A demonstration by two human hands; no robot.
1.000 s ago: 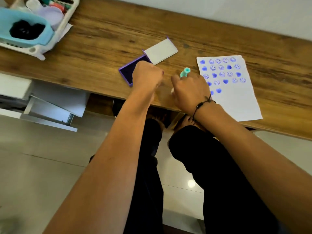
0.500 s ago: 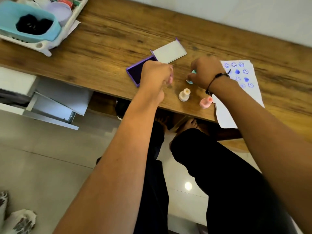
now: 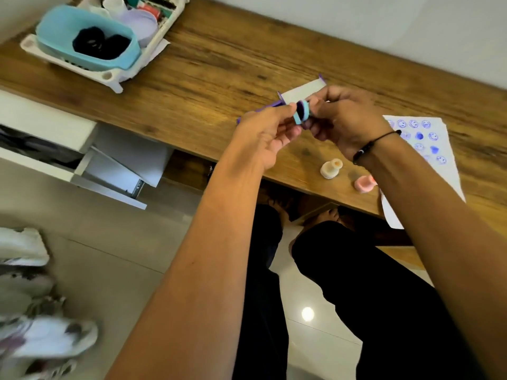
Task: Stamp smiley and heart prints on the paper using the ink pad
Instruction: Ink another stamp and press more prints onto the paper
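Above the wooden table, my left hand [image 3: 264,135] and my right hand [image 3: 347,120] meet, and the fingertips of both pinch a small teal stamp [image 3: 301,113]. Its dark inked face is tilted up toward me. Behind the hands lies the purple ink pad [image 3: 264,108], mostly hidden, with its white open lid [image 3: 301,91] showing. The white paper [image 3: 441,171], with rows of blue smiley and heart prints, lies at the right and hangs over the table's front edge; my right forearm covers part of it.
A cream stamp [image 3: 331,168] and a pink stamp [image 3: 363,183] stand near the table's front edge. A white basket [image 3: 109,78] with a teal tub [image 3: 55,26] sits at the far left. White drawers [image 3: 82,149] and shoes [image 3: 49,338] are below left.
My right hand has lifted the teal stamp away from the paper and moved left. My left hand has come up to meet it. The stamp's face is now turned up.
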